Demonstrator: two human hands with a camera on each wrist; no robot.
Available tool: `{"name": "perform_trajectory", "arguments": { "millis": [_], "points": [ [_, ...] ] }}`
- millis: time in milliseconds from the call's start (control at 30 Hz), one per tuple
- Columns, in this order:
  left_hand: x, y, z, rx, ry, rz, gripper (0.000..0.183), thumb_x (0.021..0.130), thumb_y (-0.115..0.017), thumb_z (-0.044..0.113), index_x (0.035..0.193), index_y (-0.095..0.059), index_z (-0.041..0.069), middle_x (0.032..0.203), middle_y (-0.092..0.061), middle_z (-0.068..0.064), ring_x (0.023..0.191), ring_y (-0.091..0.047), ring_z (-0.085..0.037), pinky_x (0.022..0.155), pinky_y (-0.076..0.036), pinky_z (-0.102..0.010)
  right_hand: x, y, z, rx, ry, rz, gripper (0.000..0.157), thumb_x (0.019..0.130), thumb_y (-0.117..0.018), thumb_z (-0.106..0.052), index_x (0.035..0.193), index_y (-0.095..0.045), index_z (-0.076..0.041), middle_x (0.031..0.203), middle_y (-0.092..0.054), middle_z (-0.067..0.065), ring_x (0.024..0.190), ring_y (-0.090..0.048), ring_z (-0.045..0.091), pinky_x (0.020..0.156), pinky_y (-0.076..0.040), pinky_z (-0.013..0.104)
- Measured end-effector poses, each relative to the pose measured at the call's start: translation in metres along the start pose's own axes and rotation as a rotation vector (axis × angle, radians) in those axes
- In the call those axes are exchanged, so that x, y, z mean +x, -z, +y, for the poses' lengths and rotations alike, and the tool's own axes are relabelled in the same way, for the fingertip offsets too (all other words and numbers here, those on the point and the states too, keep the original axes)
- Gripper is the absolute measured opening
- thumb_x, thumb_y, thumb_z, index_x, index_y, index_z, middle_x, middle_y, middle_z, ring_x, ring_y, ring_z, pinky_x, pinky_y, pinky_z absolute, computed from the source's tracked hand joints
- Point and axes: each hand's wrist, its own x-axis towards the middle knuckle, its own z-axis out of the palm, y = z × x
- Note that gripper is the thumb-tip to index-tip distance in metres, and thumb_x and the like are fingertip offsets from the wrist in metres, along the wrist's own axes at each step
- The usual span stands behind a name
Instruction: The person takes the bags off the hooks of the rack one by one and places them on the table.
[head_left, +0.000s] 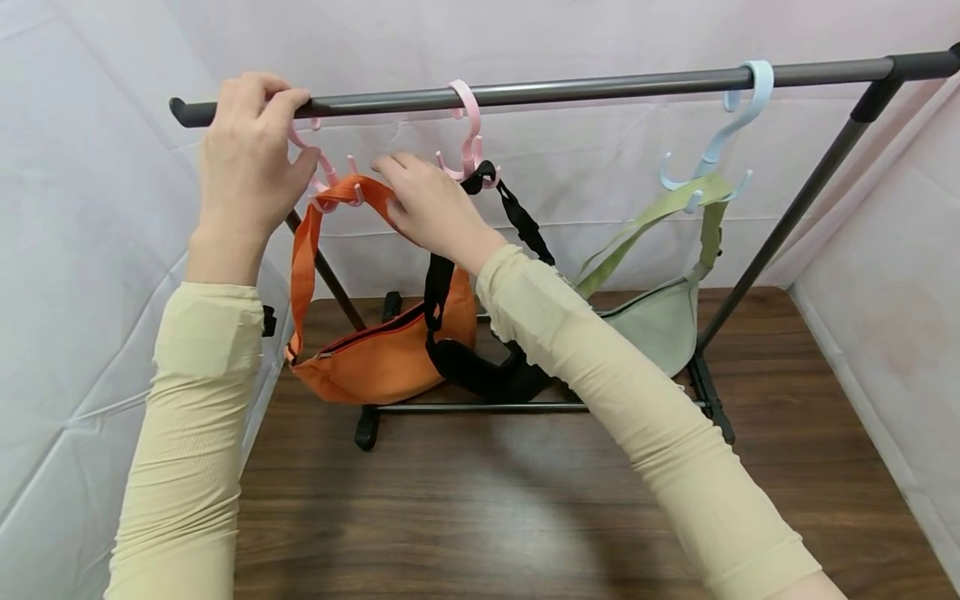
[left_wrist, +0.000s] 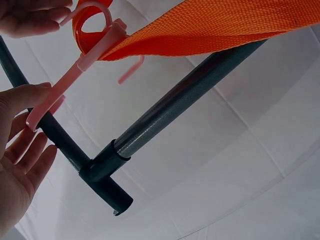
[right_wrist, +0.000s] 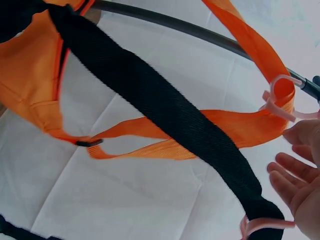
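Note:
An orange waist bag hangs by its strap from a pink hook hanger at the left of a dark metal rail. My left hand is up at that end of the rail, thumb and fingers about the top of this hanger, the thumb against it. Beside the orange strap is my right hand, its fingers loosely bent with nothing gripped. Just right of it, a black bag hangs from a second pink hanger.
At the right, a blue hook hanger carries a pale green bag by its green strap. The rack's slanted leg stands on a brown wooden floor. White sheeting encloses the sides and back.

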Motion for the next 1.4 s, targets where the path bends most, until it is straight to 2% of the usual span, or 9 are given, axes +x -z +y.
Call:
{"name": "perform_trajectory", "arguments": {
  "millis": [267,400,533,733,1167,1400],
  "points": [
    [-0.002,0.004,0.001,0.002,-0.003,0.002,0.032,0.083,-0.057,0.003,0.114,-0.059,-0.005,0.110,-0.054,-0.020,0.103,-0.046,-0.035,0.088,-0.043,-0.046,0.024,-0.005,-0.005,0.099,-0.160,-0.139,0.032,0.091,-0.048,-0.011,0.122,-0.052,-0.007,0.118,-0.059,0.006,0.100,-0.055,0.015,0.088,-0.044,0.023],
    [-0.004,0.004,0.003,-0.006,-0.007,0.003,0.032,0.083,-0.058,0.003,0.114,-0.059,-0.004,0.110,-0.053,-0.020,0.102,-0.046,-0.035,0.087,-0.043,-0.046,0.025,-0.013,-0.001,0.208,-0.238,-0.158,0.024,0.091,-0.048,-0.011,0.113,-0.058,-0.007,0.105,-0.062,0.004,0.084,-0.052,0.014,0.076,-0.043,0.021],
    [-0.004,0.004,0.005,-0.014,-0.007,0.005,0.032,0.083,-0.059,0.002,0.114,-0.059,-0.004,0.111,-0.053,-0.020,0.103,-0.046,-0.035,0.087,-0.043,-0.045,0.022,-0.016,0.002,0.277,-0.280,-0.136,0.019,0.091,-0.050,-0.014,0.105,-0.061,-0.008,0.093,-0.061,0.002,0.074,-0.048,0.014,0.065,-0.038,0.021],
    [-0.003,0.001,0.005,-0.043,-0.007,0.035,0.030,0.083,-0.057,0.000,0.112,-0.060,-0.006,0.110,-0.054,-0.021,0.101,-0.046,-0.037,0.088,-0.041,-0.045,0.019,-0.013,0.001,0.318,-0.297,-0.068,0.016,0.091,-0.050,-0.015,0.097,-0.064,-0.009,0.080,-0.057,0.001,0.067,-0.046,0.012,0.058,-0.034,0.019],
    [-0.003,0.000,0.006,-0.039,-0.013,0.042,0.030,0.082,-0.058,0.001,0.111,-0.061,-0.006,0.109,-0.055,-0.020,0.101,-0.047,-0.036,0.085,-0.043,-0.047,0.030,0.010,-0.011,0.228,-0.258,0.020,0.020,0.090,-0.046,-0.007,0.098,-0.065,-0.010,0.094,-0.064,0.000,0.079,-0.050,0.011,0.069,-0.038,0.019],
    [-0.002,0.000,0.006,-0.056,-0.016,0.047,0.030,0.081,-0.062,0.001,0.110,-0.061,-0.006,0.108,-0.056,-0.020,0.102,-0.048,-0.036,0.088,-0.042,-0.044,0.033,0.018,-0.017,0.180,-0.232,0.046,0.018,0.092,-0.047,-0.010,0.098,-0.064,-0.008,0.094,-0.062,0.001,0.084,-0.050,0.011,0.074,-0.040,0.019]
  ]
}}
